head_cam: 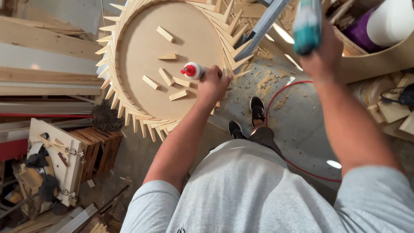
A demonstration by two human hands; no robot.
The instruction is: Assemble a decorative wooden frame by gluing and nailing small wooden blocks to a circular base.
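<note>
My left hand (212, 85) grips a white glue bottle with a red cap (192, 70) and holds it over the right side of a round wooden board (142, 47). Thin wooden slats (113, 77) stand like spikes around the board's rim. Several small wooden blocks (165, 77) lie loose on the board, the nearest just left of the bottle's cap. My right hand (321, 58) is raised and closed around a blurred teal and white power tool (307, 26), to the right of the board.
Long planks (47, 64) are stacked at the left. A wooden crate (99, 149) and a hinged panel (56, 159) sit at lower left. A red hose (276, 97) loops over the sawdust-strewn floor by my black shoes (257, 108). Wood offcuts (394, 110) lie at the right.
</note>
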